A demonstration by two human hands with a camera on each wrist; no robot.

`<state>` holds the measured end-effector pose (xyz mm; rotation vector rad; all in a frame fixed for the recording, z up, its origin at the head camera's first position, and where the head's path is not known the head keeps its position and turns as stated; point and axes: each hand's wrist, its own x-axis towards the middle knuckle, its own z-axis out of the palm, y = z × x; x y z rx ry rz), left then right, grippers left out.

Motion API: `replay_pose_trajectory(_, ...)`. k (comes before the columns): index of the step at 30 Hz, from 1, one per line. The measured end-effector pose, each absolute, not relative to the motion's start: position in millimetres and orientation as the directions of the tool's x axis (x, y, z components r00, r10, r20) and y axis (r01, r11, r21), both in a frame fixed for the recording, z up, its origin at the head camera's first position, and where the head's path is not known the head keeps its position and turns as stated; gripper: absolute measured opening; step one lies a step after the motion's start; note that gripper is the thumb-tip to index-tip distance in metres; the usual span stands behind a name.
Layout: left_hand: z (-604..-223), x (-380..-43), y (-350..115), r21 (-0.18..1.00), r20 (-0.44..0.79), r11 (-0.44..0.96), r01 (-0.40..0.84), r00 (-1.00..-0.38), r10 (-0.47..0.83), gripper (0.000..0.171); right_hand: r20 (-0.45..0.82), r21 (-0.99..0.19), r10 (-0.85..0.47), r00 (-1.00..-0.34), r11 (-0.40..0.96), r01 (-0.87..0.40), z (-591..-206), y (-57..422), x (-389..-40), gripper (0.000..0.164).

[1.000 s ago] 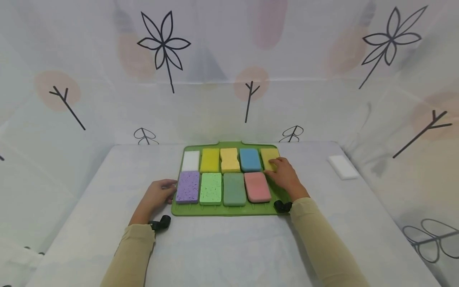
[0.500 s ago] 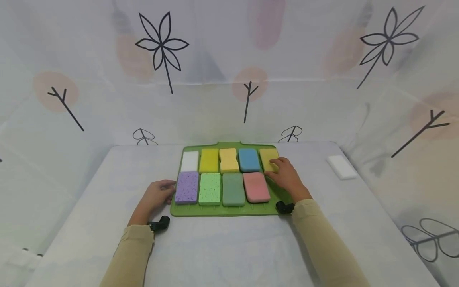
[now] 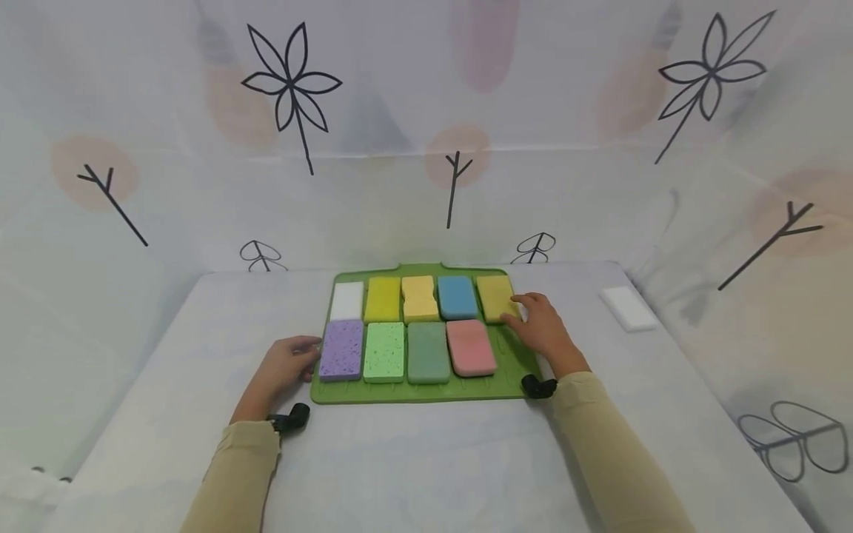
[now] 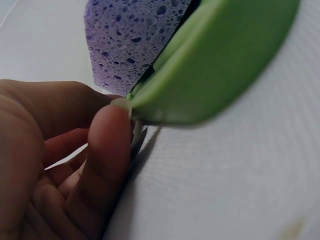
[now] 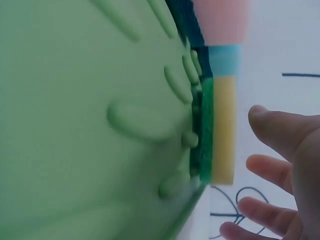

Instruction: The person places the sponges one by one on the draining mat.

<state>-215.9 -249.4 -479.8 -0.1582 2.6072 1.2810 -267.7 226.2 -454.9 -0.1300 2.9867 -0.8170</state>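
A green tray (image 3: 426, 392) holds two rows of sponges. My left hand (image 3: 283, 366) pinches its left edge between thumb and fingers, beside the porous purple sponge (image 3: 342, 351); the left wrist view shows the thumb (image 4: 110, 140) right at the rim. At the back right corner is a yellow sponge (image 3: 494, 297) with a green scouring layer underneath, visible in the right wrist view. My right hand (image 3: 546, 333) hovers just right of it, fingers spread and holding nothing. A pink sponge (image 3: 471, 347) ends the front row, with bare ridged tray to its right.
Between them sit light green (image 3: 383, 352), dark green (image 3: 429, 353), blue (image 3: 457, 297) and other sponges, with a white one (image 3: 347, 300) at back left. Another white block (image 3: 629, 309) lies on the table near its right edge. Patterned cloth walls surround the table.
My right hand has let go of the yellow sponge and drawn slightly right, its fingers parting. The left hand keeps its place on the tray edge. The head view has shifted a little.
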Motion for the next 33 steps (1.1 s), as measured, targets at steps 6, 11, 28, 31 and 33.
replay_pose_trajectory(6, -481, -216, -251, 0.761, -0.255, 0.618, -0.197, -0.967, 0.006, 0.048, -0.001, -0.520, -0.076, -0.997, 0.852, -0.064, -455, 240, -268, 0.059)
replay_pose_trajectory(11, -483, -217, -252, 0.759, -0.246, 0.623, -0.189, -0.969, 0.006, 0.048, 0.015, -0.506, -0.059, -0.998, 0.860, -0.058, -452, 250, -269, 0.051)
replay_pose_trajectory(28, -489, -219, -253, 0.780, -0.241, 0.598, -0.185, -0.970, 0.014, 0.048, 0.040, -0.428, 0.018, -0.999, 0.904, -0.001, -448, 297, -272, 0.048)
replay_pose_trajectory(31, -489, -219, -253, 0.785, -0.240, 0.591, -0.185, -0.971, 0.014, 0.047, 0.046, -0.414, 0.032, -0.998, 0.910, 0.010, -446, 304, -273, 0.048)
replay_pose_trajectory(33, -488, -219, -253, 0.786, -0.238, 0.591, -0.183, -0.971, 0.016, 0.047, 0.045, -0.409, 0.043, -0.998, 0.912, 0.021, -445, 308, -273, 0.047)
